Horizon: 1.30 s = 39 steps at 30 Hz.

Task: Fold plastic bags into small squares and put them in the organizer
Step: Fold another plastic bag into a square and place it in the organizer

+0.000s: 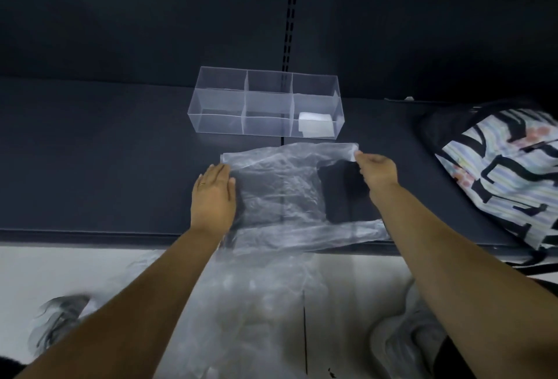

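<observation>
1. Plastic bag [280, 197]: clear and crinkled, it lies spread nearly flat on the dark shelf [90, 152], just in front of the organizer and between both hands. No fold shows in it yet, so I judge this one is only being smoothed out.
2. Left hand [214, 194]: it rests flat on the bag's left edge with fingers straight, pressing the film down. Its grip is wide and holds nothing.
3. More clear film [256, 303] hangs below the shelf's front edge. Whether it is this bag or others waiting, I cannot tell.
4. Organizer [265, 103]: a clear box split into compartments, standing at the back of the shelf. Its left and middle compartments look empty.
5. Folded square [315, 124]: it sits in the organizer's right-end compartment, so one bag seems finished.
6. Right hand [377, 170]: its grip is narrow, pinching the bag's far right corner.
7. Patterned bag [498, 167]: it lies at the far right, apart from the work.
8. Left to do, by my reading: fold this bag small and put it in the organizer.
</observation>
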{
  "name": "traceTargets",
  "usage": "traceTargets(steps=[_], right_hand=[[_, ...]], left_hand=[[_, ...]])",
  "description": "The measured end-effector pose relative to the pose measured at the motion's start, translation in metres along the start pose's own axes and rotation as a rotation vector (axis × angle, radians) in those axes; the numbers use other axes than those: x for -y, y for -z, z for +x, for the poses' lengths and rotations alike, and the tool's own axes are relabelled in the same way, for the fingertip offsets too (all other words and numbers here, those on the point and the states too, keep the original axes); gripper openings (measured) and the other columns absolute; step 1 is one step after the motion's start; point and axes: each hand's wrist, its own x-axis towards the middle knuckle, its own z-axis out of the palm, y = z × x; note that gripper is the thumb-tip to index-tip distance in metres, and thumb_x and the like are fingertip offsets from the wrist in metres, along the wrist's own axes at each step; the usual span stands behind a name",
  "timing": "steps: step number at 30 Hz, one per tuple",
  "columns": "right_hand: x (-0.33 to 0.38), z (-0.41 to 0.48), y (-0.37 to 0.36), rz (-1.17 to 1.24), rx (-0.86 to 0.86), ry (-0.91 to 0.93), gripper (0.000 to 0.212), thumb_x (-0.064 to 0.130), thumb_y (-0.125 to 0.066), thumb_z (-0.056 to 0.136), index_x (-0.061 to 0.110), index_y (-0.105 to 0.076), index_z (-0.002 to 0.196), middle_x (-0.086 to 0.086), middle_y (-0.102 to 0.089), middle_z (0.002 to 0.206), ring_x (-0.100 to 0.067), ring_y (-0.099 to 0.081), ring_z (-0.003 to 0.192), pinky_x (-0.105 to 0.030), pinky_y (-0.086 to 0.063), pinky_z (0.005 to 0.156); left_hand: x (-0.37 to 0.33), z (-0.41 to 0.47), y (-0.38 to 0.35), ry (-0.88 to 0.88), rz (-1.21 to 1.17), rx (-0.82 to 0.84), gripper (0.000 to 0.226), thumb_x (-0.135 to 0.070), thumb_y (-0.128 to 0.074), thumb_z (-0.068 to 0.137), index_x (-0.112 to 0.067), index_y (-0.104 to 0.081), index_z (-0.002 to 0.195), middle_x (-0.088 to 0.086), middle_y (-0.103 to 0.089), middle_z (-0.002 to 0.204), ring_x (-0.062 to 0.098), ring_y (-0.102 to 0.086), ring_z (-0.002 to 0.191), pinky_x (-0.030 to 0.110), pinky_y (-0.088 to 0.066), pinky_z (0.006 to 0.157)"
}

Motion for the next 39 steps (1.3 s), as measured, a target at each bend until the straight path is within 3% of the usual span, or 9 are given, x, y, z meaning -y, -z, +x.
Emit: traceTargets(steps=[3,6,11,15,19,26,30,35,39], right_hand=[[0.001,0.019,-0.011,-0.071,-0.015,0.028,0.027,0.039,-0.071,0.083,0.014,-0.068,0.094,-0.002,-0.063,0.091,-0.02,-0.056,0.086,-0.028,-0.042,0.075],[-0.003,0.031,-0.019,-0.111,-0.049,0.053,0.018,0.036,-0.069,0.085,0.019,-0.063,0.08,-0.003,-0.064,0.088,-0.019,-0.057,0.082,-0.026,-0.042,0.073],[-0.006,0.043,-0.005,-0.079,-0.056,0.091,0.026,0.024,-0.062,0.091,0.016,-0.06,0.067,0.002,-0.058,0.066,-0.012,-0.05,0.061,-0.022,-0.039,0.058],[-0.01,0.046,0.013,-0.133,-0.027,0.127,0.028,0.023,-0.065,0.09,0.008,-0.066,0.067,0.003,-0.061,0.062,-0.009,-0.049,0.055,-0.02,-0.044,0.061],[-0.014,0.05,0.023,-0.185,-0.076,0.12,0.031,0.026,-0.067,0.088,0.016,-0.063,0.059,0.0,-0.063,0.063,-0.011,-0.05,0.056,-0.029,-0.048,0.07],[-0.018,0.052,0.025,-0.235,-0.08,0.133,0.033,0.026,-0.064,0.089,0.014,-0.061,0.059,0.002,-0.061,0.062,-0.018,-0.054,0.063,-0.027,-0.043,0.067],[-0.019,0.054,0.025,-0.242,-0.092,0.114,0.036,0.03,-0.064,0.089,0.014,-0.061,0.057,0.001,-0.06,0.06,-0.016,-0.051,0.057,-0.029,-0.043,0.061],[-0.023,0.059,0.031,-0.263,-0.159,0.113,0.038,0.026,-0.062,0.09,0.017,-0.058,0.053,0.006,-0.058,0.057,-0.009,-0.05,0.055,-0.023,-0.037,0.059],[-0.022,0.063,0.035,-0.329,-0.154,0.125,0.033,0.025,-0.058,0.092,0.014,-0.06,0.061,0.001,-0.064,0.065,-0.019,-0.056,0.066,-0.024,-0.037,0.059]], left_hand=[[0.01,0.013,-0.021,-0.057,0.151,0.1,0.052,-0.034,-0.022,0.104,-0.012,-0.022,0.151,0.003,-0.017,0.16,0.018,-0.007,0.148,0.036,0.0,0.119],[0.016,0.014,-0.034,-0.082,0.257,0.173,0.067,-0.054,-0.008,0.096,-0.019,-0.003,0.153,-0.004,0.004,0.161,0.013,0.007,0.148,0.037,0.009,0.118],[0.02,0.011,-0.043,-0.089,0.357,0.146,0.078,-0.068,0.014,0.082,-0.022,0.023,0.144,-0.006,0.023,0.154,0.013,0.015,0.146,0.039,0.013,0.117],[0.019,0.011,-0.043,-0.087,0.362,0.157,0.08,-0.07,0.016,0.079,-0.022,0.021,0.143,-0.003,0.018,0.158,0.013,0.016,0.146,0.039,0.015,0.117],[0.018,0.012,-0.04,-0.087,0.337,0.164,0.087,-0.073,0.012,0.079,-0.019,0.014,0.148,-0.002,0.014,0.159,0.013,0.015,0.146,0.039,0.015,0.116],[0.014,0.015,-0.038,-0.075,0.318,0.156,0.083,-0.071,0.006,0.081,-0.029,0.0,0.153,-0.003,0.003,0.162,0.016,0.009,0.148,0.044,0.01,0.117],[0.015,0.021,-0.034,-0.093,0.32,0.147,0.079,-0.07,0.004,0.083,-0.035,-0.011,0.152,-0.003,-0.005,0.162,0.019,0.002,0.148,0.046,0.003,0.118],[0.016,0.019,-0.035,-0.093,0.338,0.161,0.079,-0.07,0.006,0.082,-0.035,-0.005,0.152,-0.004,0.0,0.162,0.018,0.007,0.148,0.045,0.005,0.118],[0.018,0.02,-0.037,-0.088,0.344,0.17,0.08,-0.072,0.007,0.081,-0.036,-0.002,0.152,-0.004,0.003,0.162,0.017,0.009,0.148,0.045,0.007,0.118]])
